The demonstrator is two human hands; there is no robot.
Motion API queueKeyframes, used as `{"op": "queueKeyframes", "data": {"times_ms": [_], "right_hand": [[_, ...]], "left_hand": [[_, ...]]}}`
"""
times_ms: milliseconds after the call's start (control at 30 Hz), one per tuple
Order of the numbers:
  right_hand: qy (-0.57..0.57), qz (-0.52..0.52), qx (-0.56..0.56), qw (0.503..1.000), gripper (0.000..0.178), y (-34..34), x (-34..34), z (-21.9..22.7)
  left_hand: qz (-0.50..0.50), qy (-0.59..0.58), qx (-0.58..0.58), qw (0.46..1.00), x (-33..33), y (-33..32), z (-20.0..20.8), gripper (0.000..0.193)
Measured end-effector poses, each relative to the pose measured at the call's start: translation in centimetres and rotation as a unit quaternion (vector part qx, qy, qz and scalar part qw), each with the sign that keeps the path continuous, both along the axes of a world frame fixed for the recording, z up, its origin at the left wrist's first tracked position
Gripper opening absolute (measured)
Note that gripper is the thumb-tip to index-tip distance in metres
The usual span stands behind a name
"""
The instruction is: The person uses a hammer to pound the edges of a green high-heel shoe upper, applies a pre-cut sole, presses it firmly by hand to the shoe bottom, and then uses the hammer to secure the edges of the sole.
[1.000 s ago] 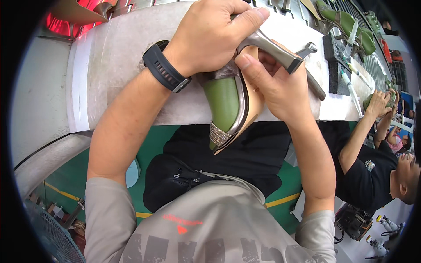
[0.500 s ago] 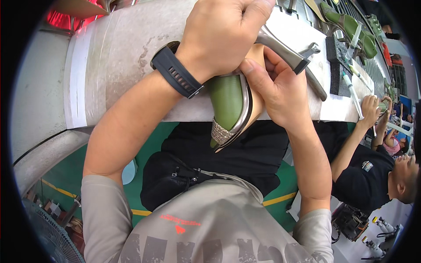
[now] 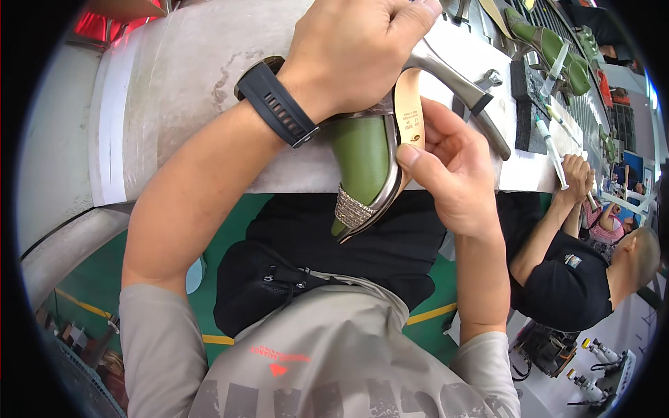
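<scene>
Since the earlier frame the left hand [image 3: 355, 52] has slid a little further up and right along the shoe, and the right thumb has come down from the heel end to press on the edge of the sole.

The green high-heeled shoe [image 3: 366, 164] sits between both hands, over the near edge of the pale worktable [image 3: 181, 83], its toe pointing down toward the person's lap. Its insole is smooth olive green, edged by a thin metallic rim. A glittering silver-beige strap [image 3: 352, 209] crosses near the toe. The outsole, turned to the right, is tan with a small dark print. A slim silver stiletto heel [image 3: 463, 87] runs up and right, ending in a dark tip.

The left hand, a black watch [image 3: 275, 104] on its wrist, is curled closed over the heel end of the shoe. The right hand [image 3: 456, 174] grips the sole side, fingers bent, thumb flat along the tan edge.

More green shoes [image 3: 550, 45] lie further along the table, where another person's hands [image 3: 575, 171] work.
</scene>
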State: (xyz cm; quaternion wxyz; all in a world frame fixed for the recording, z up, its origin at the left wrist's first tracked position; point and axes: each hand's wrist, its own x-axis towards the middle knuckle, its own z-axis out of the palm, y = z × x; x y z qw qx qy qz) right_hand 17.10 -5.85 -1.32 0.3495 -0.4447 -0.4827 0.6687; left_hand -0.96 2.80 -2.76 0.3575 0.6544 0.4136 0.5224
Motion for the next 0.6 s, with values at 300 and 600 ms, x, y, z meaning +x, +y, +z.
{"op": "queueKeyframes", "data": {"times_ms": [300, 600], "right_hand": [[-0.012, -0.068, 0.154, 0.986, 0.054, 4.0, -2.6, -0.1], [-0.365, 0.066, 0.457, 0.808, 0.049, 5.7, -1.5, 3.3]], "left_hand": [[-0.014, -0.02, 0.017, 1.0, -0.9, 0.0, 0.1, 0.038], [0.104, 0.105, 0.106, 0.983, -7.1, -8.9, -1.0, 0.061]]}}
